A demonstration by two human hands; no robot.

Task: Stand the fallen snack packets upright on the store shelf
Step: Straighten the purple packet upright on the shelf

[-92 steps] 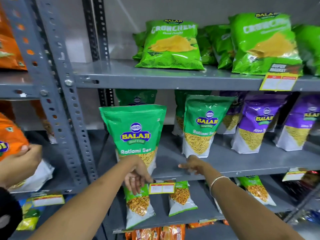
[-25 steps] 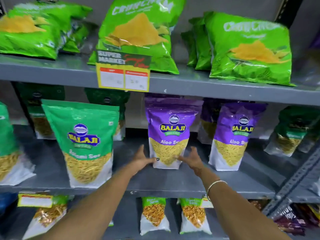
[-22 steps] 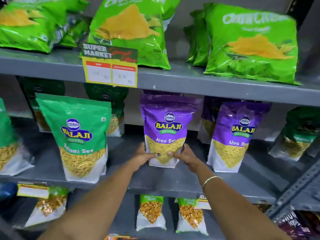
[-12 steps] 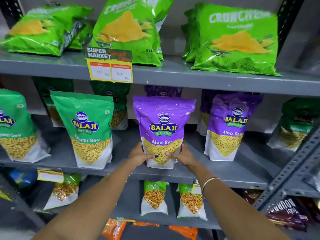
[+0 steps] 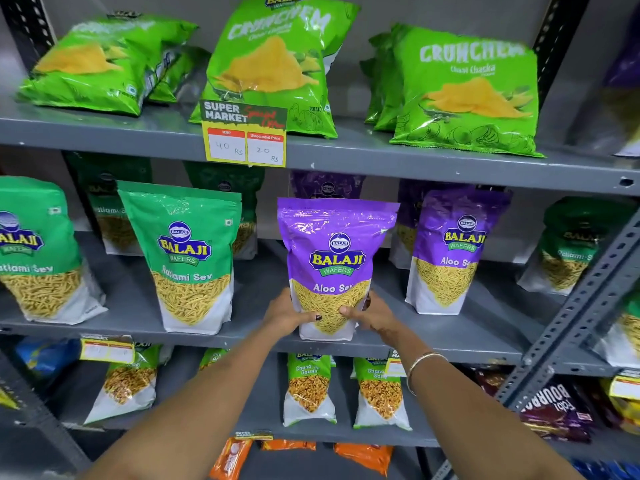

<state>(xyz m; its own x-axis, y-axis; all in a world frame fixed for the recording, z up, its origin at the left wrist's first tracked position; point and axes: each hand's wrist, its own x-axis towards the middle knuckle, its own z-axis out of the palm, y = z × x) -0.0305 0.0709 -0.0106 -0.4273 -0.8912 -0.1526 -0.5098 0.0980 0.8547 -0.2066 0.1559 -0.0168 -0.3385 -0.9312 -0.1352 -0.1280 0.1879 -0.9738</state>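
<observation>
A purple Aloo Sev packet (image 5: 336, 251) stands upright at the front edge of the grey middle shelf (image 5: 450, 337). My left hand (image 5: 287, 313) grips its lower left side and my right hand (image 5: 372, 313) grips its lower right side, thumbs across the clear window. A second purple Aloo Sev packet (image 5: 453, 251) stands upright just to the right. Two green Ratlami Sev packets (image 5: 187, 254) (image 5: 31, 251) stand upright to the left. More packets stand behind in shadow.
Green Crunchem chip bags (image 5: 464, 88) lean on the top shelf above a yellow price tag (image 5: 246, 147). Small Chana packets (image 5: 308, 389) stand on the lower shelf. A perforated grey upright (image 5: 581, 306) crosses the right side. Orange packets (image 5: 363, 455) lie at the bottom.
Both hands closed on the purple Aloo Sev packet and drew it forward to the shelf's front edge. It stands taller and nearer than a second ago.
</observation>
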